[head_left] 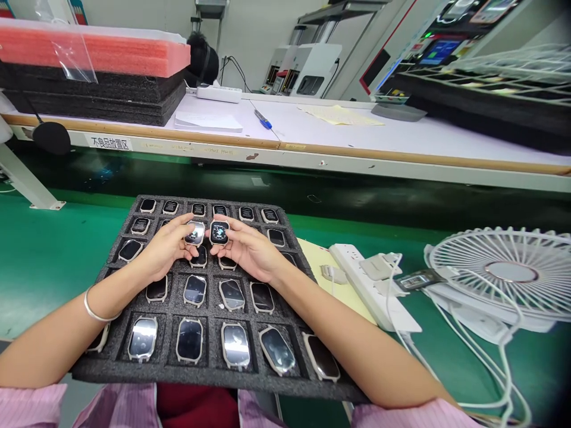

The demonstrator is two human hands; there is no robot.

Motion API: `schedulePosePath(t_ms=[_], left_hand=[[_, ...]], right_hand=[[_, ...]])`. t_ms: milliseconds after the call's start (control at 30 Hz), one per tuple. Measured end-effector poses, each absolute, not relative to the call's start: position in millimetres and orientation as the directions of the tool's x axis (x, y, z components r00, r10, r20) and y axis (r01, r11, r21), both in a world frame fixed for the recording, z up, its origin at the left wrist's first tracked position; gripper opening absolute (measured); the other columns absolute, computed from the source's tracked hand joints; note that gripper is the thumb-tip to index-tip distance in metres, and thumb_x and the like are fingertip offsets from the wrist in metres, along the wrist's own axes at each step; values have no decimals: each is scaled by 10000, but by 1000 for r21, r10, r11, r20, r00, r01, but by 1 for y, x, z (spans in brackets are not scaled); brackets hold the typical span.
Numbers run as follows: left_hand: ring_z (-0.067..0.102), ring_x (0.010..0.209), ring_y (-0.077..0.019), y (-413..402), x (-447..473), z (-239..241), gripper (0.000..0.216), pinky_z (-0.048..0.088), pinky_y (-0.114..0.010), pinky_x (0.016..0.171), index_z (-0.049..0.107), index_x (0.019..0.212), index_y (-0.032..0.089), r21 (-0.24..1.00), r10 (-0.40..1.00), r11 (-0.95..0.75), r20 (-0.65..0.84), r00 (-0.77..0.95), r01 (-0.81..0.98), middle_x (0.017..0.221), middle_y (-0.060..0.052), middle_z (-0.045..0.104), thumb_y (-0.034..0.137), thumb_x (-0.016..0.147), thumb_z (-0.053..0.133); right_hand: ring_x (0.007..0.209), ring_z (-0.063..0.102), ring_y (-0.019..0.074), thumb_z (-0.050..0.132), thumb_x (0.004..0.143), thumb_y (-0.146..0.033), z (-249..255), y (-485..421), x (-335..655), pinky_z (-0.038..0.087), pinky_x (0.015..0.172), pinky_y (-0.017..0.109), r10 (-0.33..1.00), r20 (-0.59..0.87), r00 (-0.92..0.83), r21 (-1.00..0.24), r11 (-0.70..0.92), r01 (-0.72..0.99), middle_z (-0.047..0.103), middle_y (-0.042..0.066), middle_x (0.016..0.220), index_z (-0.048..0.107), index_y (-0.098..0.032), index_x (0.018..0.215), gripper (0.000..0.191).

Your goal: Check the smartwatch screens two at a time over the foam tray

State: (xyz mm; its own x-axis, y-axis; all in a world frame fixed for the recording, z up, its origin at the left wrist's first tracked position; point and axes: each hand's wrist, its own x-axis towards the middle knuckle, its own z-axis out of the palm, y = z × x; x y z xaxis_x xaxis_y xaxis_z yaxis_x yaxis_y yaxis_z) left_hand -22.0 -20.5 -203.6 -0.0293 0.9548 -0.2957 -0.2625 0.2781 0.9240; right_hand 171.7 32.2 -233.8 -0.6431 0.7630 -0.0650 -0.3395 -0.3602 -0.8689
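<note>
While fingers [186,221] clamp between tips | left hand [166,249]: watch [195,233] | right hand [250,249]: second watch [219,232]

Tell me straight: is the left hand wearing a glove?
No, the left hand is bare, with a thin silver bangle on its wrist.

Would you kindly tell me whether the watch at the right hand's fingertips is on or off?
On, it seems: a bright image glows on the watch at the right hand, while nearby watches look dark.
</note>
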Motion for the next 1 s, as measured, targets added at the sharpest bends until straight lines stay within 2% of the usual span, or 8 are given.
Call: schedulePosePath(t_ms=[167, 333, 467, 633, 1000], left_hand=[[680, 567, -137, -22, -25, -207, 411, 556, -247, 565, 583, 1280, 164, 948, 979, 203, -197, 48, -246, 804, -36, 688, 288, 891, 635], [720, 596, -166, -22, -24, -209, 359, 609, -305, 621, 584, 1153, 171, 959, 991, 128, -113, 75, -252, 915, -41, 703, 313, 831, 655], [725, 592, -165, -22, -23, -209, 326, 616, -300, 623, 576, 1095, 172, 970, 994, 99, -85, 71, -224, 899, -25, 699, 292, 801, 651], [727, 591, -158, -23, -21, -208, 326, 625, -290, 626, 580, 1066, 173, 979, 995, 78, -66, 71, -187, 890, -6, 692, 244, 755, 646], [724, 594, -146, -23, -21, -209, 343, 631, -282, 617, 579, 1041, 180, 984, 994, 58, -42, 98, -170, 885, 10, 689, 188, 702, 634]], right_hand=[[706, 698, 159, 775, 782, -259, -233, 30, 172, 525, 657, 289, 795, -46, -605, -892, -305, -334, 728, 38, 1006, 587, -224, 1186, 447], [651, 661, 117, 787, 769, -244, -234, 28, 172, 508, 654, 268, 808, 20, -588, -918, -219, -331, 711, 5, 980, 582, -232, 1138, 422], [654, 651, 110, 779, 775, -242, -234, 26, 172, 502, 664, 268, 809, 48, -585, -933, -173, -315, 691, 1, 983, 579, -228, 1153, 428], [650, 633, 118, 747, 788, -230, -234, 25, 171, 491, 664, 275, 806, 56, -589, -952, -135, -276, 660, -14, 894, 565, -230, 1157, 412], [625, 631, 128, 771, 802, -327, -237, 27, 170, 501, 648, 301, 819, 64, -570, -957, -111, -268, 656, -25, 844, 585, -234, 1135, 393]])
